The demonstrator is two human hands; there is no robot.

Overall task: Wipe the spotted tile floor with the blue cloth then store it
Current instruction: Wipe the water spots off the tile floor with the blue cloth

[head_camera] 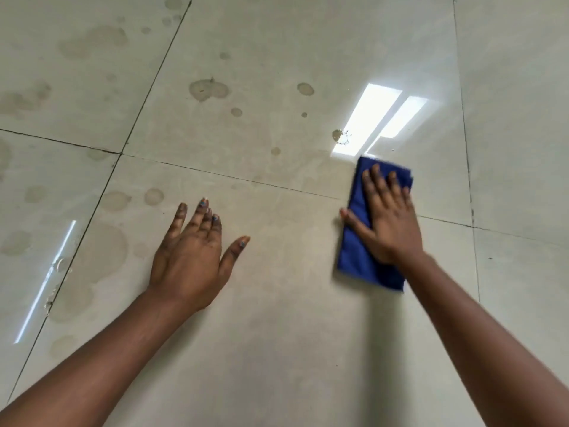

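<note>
- The right hand (pixel 389 223) lies flat on the blue cloth (pixel 358 254), fingers spread, palm pressing it to the tile floor (pixel 277 334); nothing is pinched.
- The cloth is folded into a long pad across a grout line, just below a bright reflection (pixel 378 118).
- The left hand (pixel 189 263) rests open on bare tile, well apart from the cloth, seemingly as a brace.
- The cloth looks soft, light and limp; I'd press through its middle to wipe, then gather an edge to lift it.
- Brownish spots (pixel 207 89) remain ahead and to the left, so wiping looks far from finished.
</note>
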